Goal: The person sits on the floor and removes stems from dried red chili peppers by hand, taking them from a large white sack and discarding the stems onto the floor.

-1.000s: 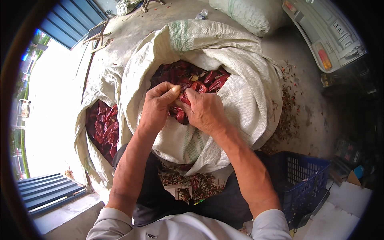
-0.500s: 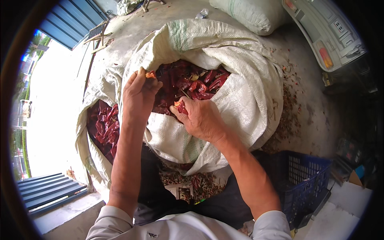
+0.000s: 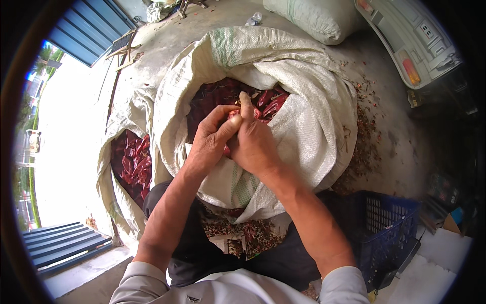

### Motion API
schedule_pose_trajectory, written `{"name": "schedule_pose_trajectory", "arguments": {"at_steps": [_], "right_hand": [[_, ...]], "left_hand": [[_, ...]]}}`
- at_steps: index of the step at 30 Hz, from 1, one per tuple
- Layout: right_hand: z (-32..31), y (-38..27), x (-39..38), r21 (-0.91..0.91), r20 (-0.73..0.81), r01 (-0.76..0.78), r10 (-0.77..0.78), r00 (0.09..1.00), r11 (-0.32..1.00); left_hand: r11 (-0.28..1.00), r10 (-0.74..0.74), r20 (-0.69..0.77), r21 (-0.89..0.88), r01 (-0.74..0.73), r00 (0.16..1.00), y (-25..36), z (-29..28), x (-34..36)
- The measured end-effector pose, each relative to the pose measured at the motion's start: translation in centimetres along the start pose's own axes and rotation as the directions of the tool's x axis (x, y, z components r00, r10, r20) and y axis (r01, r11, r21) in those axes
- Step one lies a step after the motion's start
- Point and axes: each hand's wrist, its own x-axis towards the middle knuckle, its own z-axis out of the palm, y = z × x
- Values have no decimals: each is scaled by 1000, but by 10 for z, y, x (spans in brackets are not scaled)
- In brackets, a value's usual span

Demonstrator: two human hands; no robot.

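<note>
My left hand (image 3: 208,138) and my right hand (image 3: 254,146) meet over a large white woven sack (image 3: 321,126). Pinched between the fingertips of both is a dried red chili (image 3: 234,114), mostly covered by the fingers. A bit of red also shows below, between the palms. Under my hands, the sack's rolled-down mouth opens onto many dark red dried chilies (image 3: 215,96). On the left stands a second white sack (image 3: 119,195), its side opening showing more dried red chilies (image 3: 134,161).
A blue plastic crate (image 3: 387,218) stands at the lower right. Stems and scraps (image 3: 367,137) litter the floor right of the big sack and between my legs. Behind lies a full white sack (image 3: 314,17); a grey plastic casing (image 3: 417,45) is at the upper right.
My left hand has come down and right, from the sack's left rim to my right hand. The hands, apart before with red chili pieces in each, now join around a chili.
</note>
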Motion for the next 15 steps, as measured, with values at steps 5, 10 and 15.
{"name": "schedule_pose_trajectory", "arguments": {"at_steps": [5, 10, 15], "right_hand": [[-3, -2, 3, -11, 120, 1, 1, 993, 1000], [-19, 1, 6, -63, -28, -20, 19, 999, 998], [-30, 3, 8, 12, -124, -102, 103, 987, 995]], "left_hand": [[947, -163, -281, -313, 71, 946, -25, -57, 42], [645, 20, -384, 710, 281, 923, -53, -81, 81], [384, 39, -234, 901, 202, 971, -75, -77, 91]]}}
